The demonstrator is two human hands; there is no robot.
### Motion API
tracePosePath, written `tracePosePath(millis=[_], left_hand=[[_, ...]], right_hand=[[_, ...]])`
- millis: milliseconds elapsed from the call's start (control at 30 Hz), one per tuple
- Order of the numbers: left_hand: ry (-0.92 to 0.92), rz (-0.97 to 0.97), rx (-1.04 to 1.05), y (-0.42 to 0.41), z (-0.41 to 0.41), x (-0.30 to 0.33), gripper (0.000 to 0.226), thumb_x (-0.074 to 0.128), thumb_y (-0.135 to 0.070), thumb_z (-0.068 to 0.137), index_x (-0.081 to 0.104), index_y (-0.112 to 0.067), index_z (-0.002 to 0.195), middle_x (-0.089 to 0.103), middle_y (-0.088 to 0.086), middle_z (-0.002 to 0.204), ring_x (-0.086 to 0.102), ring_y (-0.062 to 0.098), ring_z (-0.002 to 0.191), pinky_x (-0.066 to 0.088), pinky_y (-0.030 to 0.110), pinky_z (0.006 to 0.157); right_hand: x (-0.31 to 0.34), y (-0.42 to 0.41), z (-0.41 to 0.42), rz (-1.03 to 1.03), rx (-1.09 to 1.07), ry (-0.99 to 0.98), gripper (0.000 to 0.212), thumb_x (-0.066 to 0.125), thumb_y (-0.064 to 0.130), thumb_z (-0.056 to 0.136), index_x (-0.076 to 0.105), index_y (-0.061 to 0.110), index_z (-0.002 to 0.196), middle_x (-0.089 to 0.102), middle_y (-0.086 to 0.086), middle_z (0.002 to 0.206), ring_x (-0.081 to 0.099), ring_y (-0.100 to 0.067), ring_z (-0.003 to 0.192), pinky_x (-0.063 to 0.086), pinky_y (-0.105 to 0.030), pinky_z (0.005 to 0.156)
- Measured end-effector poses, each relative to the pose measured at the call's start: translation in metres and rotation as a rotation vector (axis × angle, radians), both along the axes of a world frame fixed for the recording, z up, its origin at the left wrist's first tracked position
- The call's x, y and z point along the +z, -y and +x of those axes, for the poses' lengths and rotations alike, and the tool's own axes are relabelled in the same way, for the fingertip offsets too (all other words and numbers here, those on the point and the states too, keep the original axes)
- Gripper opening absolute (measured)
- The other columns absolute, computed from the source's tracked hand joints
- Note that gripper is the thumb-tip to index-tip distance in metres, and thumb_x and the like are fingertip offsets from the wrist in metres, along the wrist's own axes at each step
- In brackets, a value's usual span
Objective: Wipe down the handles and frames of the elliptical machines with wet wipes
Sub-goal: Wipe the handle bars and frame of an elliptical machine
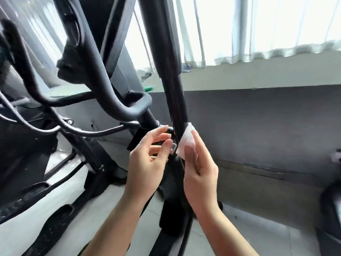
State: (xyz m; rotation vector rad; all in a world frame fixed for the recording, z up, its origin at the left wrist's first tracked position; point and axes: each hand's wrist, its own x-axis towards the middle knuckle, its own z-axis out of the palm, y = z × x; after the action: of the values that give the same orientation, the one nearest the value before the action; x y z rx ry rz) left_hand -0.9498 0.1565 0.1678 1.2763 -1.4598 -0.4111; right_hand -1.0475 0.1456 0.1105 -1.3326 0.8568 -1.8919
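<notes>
A black upright arm (175, 93) of the elliptical machine runs down the middle of the view. My right hand (199, 170) presses a white wet wipe (187, 140) against the lower right side of this arm with straight fingers. My left hand (147, 159) hovers just left of the same arm, fingers loosely spread, holding nothing. Curved black handlebars (118, 106) loop to the left.
Black cables (77, 131) hang under the handlebars. Foot pedals (55, 224) lie low on the left above a pale floor. A grey wall (258, 126) and a window ledge with white curtains (276, 43) fill the right. Another dark machine part (332, 209) stands at the right edge.
</notes>
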Motion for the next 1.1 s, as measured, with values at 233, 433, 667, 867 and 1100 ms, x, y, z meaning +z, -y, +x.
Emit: tracePosePath(millis=[233,433,667,867,1100], left_hand=[[0.143,-0.684,0.079,0.006,0.032,0.081,0.015,0.057,-0.023,0.096,0.058,-0.024,0.111,0.060,-0.004,0.110,0.060,0.001,0.094,0.047,0.011,0.080],[-0.139,-0.675,0.110,0.025,0.084,0.114,0.014,0.054,-0.031,0.091,0.059,-0.037,0.102,0.063,-0.012,0.109,0.061,0.001,0.100,0.048,0.020,0.091],[-0.395,-0.512,-0.002,0.036,0.147,0.122,0.015,0.053,-0.033,0.085,0.062,-0.041,0.094,0.069,-0.014,0.098,0.064,0.012,0.098,0.050,0.040,0.095],[-0.437,-0.444,-0.099,0.057,0.172,0.109,0.014,0.051,-0.033,0.091,0.063,-0.036,0.097,0.069,-0.017,0.090,0.064,0.002,0.083,0.051,0.034,0.084],[-0.498,-0.333,-0.189,0.065,0.169,0.095,0.024,0.045,-0.022,0.104,0.065,-0.033,0.096,0.069,-0.013,0.088,0.064,0.001,0.081,0.050,0.020,0.074]], right_hand=[[0.111,0.020,0.005,-0.545,-0.283,-0.157,0.049,0.043,-0.018,0.092,0.049,0.003,0.136,0.053,-0.013,0.141,0.048,-0.018,0.135,0.042,-0.023,0.107],[0.238,0.032,0.037,-1.011,-0.467,-0.474,0.042,0.044,-0.023,0.089,0.055,-0.011,0.127,0.056,-0.027,0.133,0.050,-0.037,0.130,0.044,-0.053,0.106],[0.322,0.103,0.106,-0.889,-0.469,-1.252,0.021,0.049,0.004,0.095,0.069,0.004,0.104,0.070,-0.012,0.110,0.063,-0.031,0.112,0.041,-0.021,0.100],[0.235,0.102,0.106,-0.946,-0.287,-1.136,0.023,0.049,0.008,0.096,0.067,-0.005,0.088,0.070,-0.016,0.110,0.057,-0.031,0.122,0.039,-0.036,0.111],[0.161,0.076,0.098,-0.900,-0.322,-1.223,0.020,0.050,0.007,0.096,0.068,-0.001,0.091,0.070,-0.011,0.105,0.055,-0.028,0.122,0.037,-0.044,0.112]])
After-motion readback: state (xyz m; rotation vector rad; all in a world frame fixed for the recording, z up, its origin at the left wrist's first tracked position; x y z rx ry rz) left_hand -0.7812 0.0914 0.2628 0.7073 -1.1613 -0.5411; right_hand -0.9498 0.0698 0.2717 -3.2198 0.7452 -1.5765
